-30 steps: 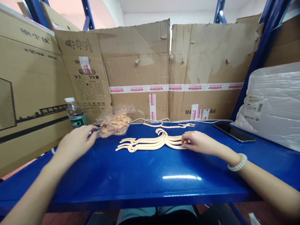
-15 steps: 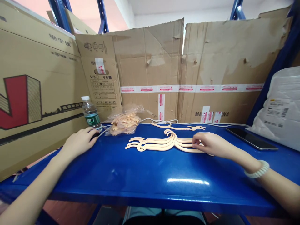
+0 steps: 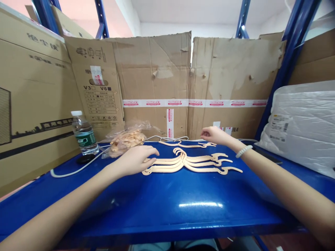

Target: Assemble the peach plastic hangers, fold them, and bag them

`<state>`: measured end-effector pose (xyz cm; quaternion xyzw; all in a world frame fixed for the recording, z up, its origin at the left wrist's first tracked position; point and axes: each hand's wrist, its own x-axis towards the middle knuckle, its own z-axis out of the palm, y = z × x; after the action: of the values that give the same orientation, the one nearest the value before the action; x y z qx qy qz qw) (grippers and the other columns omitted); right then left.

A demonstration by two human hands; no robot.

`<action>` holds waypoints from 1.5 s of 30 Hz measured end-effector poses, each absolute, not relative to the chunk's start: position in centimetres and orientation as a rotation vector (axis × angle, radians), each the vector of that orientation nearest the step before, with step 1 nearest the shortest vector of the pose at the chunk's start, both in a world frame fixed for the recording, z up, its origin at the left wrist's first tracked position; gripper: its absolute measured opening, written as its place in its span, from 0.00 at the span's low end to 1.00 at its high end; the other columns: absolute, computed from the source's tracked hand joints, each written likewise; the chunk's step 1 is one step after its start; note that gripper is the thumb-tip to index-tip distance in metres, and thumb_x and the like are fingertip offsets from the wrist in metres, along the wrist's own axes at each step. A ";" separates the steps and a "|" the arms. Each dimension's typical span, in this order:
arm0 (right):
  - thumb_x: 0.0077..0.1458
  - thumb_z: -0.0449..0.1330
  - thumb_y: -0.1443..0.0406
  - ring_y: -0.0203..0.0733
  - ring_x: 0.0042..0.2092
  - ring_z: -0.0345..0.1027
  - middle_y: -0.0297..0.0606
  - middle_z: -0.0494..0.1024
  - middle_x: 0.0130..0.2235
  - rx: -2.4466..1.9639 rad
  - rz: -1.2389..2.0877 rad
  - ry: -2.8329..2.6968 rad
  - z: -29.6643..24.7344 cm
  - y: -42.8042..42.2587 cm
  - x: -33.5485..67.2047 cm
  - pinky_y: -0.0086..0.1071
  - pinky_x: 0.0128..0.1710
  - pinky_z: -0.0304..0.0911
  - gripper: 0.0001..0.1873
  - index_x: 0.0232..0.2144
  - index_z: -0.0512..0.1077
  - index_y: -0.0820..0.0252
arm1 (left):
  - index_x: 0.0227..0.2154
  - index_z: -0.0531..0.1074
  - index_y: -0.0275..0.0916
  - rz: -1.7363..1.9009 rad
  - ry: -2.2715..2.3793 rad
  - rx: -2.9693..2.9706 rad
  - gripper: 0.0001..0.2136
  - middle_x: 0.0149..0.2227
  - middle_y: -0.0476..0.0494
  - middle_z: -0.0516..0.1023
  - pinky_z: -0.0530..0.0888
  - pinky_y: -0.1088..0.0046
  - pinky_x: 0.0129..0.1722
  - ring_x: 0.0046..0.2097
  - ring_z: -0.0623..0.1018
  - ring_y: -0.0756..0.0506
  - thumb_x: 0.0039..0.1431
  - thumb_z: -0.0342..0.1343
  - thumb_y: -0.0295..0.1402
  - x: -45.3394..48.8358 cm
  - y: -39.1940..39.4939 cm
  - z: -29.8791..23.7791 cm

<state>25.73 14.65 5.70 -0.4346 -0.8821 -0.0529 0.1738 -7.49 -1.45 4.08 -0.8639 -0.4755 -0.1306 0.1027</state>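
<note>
Several beige plastic hangers [image 3: 167,169] lie overlapped on the blue table, their hooks gathered in the middle. My left hand [image 3: 137,160] is over their left ends, fingers stretched forward and thumb apart; whether it touches them I cannot tell. One more beige hanger [image 3: 192,146] lies behind the group, near the cardboard. Just above its right end is my right hand [image 3: 216,135], fingers loosely bent with a gap to the thumb and nothing visible in them. A clear plastic bag of beige pieces [image 3: 128,139] sits behind my left hand.
A water bottle [image 3: 84,134] stands at the left by a round black object [image 3: 86,159] and a white cable [image 3: 62,175]. Cardboard panels [image 3: 154,80] wall the back of the blue table [image 3: 146,205]. A white wrapped package [image 3: 300,129] and a dark phone [image 3: 268,157] are at the right.
My left hand has moved right, from beside the bottle to the hangers' left ends. My right hand has left the hangers' right ends and moved back toward the rear hanger. The view has shifted.
</note>
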 end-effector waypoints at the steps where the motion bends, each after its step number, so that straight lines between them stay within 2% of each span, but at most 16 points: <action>1: 0.55 0.54 0.66 0.40 0.35 0.73 0.42 0.80 0.34 -1.280 -0.152 -2.496 5.8 15.6 25.8 0.29 0.34 0.62 0.12 0.36 0.76 0.64 | 0.42 0.72 0.40 -0.369 -1.382 -2.544 0.11 0.41 0.44 0.79 0.72 0.67 0.43 0.43 0.77 0.43 0.62 0.47 0.33 -7.1 -1.1 3.7; 6: 0.52 0.55 0.72 0.46 0.44 0.74 0.47 0.80 0.42 -1.424 -0.135 -2.549 3.5 19.0 27.0 0.30 0.41 0.64 0.16 0.41 0.77 0.67 | 0.39 0.73 0.42 -0.415 -1.355 -2.472 0.11 0.37 0.45 0.79 0.72 0.70 0.39 0.39 0.78 0.45 0.63 0.46 0.33 -7.4 -0.8 1.8; 10: 0.54 0.52 0.75 0.52 0.52 0.69 0.54 0.75 0.52 -1.535 -0.151 -2.557 0.9 20.4 28.9 0.35 0.49 0.63 0.23 0.52 0.71 0.70 | 0.38 0.74 0.41 -0.435 -1.380 -2.460 0.12 0.37 0.45 0.79 0.72 0.70 0.39 0.39 0.78 0.45 0.62 0.45 0.33 -8.3 -0.8 1.4; 14: 0.57 0.49 0.76 0.51 0.55 0.68 0.54 0.73 0.54 -1.588 -0.153 -2.565 -0.5 21.4 30.8 0.35 0.52 0.61 0.25 0.56 0.68 0.69 | 0.38 0.74 0.41 -0.424 -1.370 -2.477 0.12 0.36 0.45 0.79 0.71 0.71 0.38 0.38 0.78 0.45 0.62 0.44 0.32 -8.0 -0.9 1.3; 18: 0.56 0.50 0.76 0.51 0.53 0.69 0.53 0.75 0.51 -1.605 -0.173 -2.567 -1.0 21.8 31.8 0.35 0.51 0.62 0.23 0.52 0.72 0.66 | 0.37 0.74 0.41 -0.403 -1.330 -2.495 0.12 0.34 0.44 0.79 0.71 0.72 0.35 0.36 0.78 0.46 0.62 0.44 0.31 -7.5 -1.1 1.3; 25: 0.57 0.50 0.74 0.57 0.47 0.72 0.61 0.77 0.43 -1.626 -0.275 -2.532 -0.8 21.0 31.6 0.40 0.45 0.62 0.17 0.41 0.77 0.71 | 0.37 0.73 0.40 -0.362 -1.296 -2.464 0.11 0.34 0.44 0.79 0.70 0.71 0.35 0.36 0.77 0.45 0.62 0.44 0.31 -7.6 -1.1 1.3; 28: 0.56 0.51 0.73 0.57 0.44 0.72 0.62 0.78 0.40 -1.631 -0.293 -2.506 -0.6 20.4 31.3 0.40 0.43 0.62 0.15 0.36 0.78 0.71 | 0.37 0.73 0.40 -0.419 -1.267 -2.458 0.11 0.35 0.44 0.79 0.70 0.71 0.36 0.37 0.77 0.45 0.62 0.45 0.30 -7.5 -1.2 1.3; 34: 0.52 0.56 0.72 0.54 0.40 0.73 0.58 0.79 0.35 -1.656 -0.283 -2.325 0.4 19.5 30.9 0.37 0.40 0.63 0.09 0.30 0.77 0.70 | 0.36 0.74 0.39 -0.630 -1.206 -2.549 0.11 0.35 0.43 0.78 0.70 0.69 0.37 0.37 0.77 0.45 0.63 0.46 0.30 -6.1 -2.0 1.0; 38: 0.51 0.57 0.69 0.52 0.40 0.73 0.53 0.79 0.33 -1.621 -0.240 -2.102 2.3 18.4 30.2 0.35 0.39 0.63 0.09 0.30 0.76 0.69 | 0.37 0.74 0.39 -0.890 -1.191 -2.746 0.09 0.35 0.44 0.79 0.70 0.73 0.38 0.37 0.77 0.47 0.62 0.48 0.28 -4.1 -3.3 0.5; 42: 0.52 0.56 0.65 0.44 0.34 0.73 0.45 0.79 0.30 -1.453 0.061 -1.988 4.0 16.0 26.9 0.30 0.32 0.64 0.11 0.30 0.76 0.67 | 0.41 0.74 0.38 -1.024 -1.333 -2.960 0.10 0.37 0.43 0.79 0.72 0.73 0.37 0.37 0.77 0.47 0.61 0.50 0.30 -2.4 -4.4 -0.2; 45: 0.52 0.54 0.66 0.35 0.28 0.72 0.38 0.79 0.27 -1.264 0.351 -2.047 3.8 12.4 22.4 0.25 0.28 0.65 0.10 0.29 0.75 0.64 | 0.46 0.71 0.37 -1.260 -1.580 -3.052 0.13 0.39 0.41 0.78 0.74 0.71 0.35 0.35 0.77 0.47 0.60 0.52 0.35 -2.0 -4.2 -0.6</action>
<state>22.45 12.45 3.80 -0.4876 -0.7893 0.1355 0.3478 -1.99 -4.17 -0.59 -0.8059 -0.4171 -0.3327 -0.2566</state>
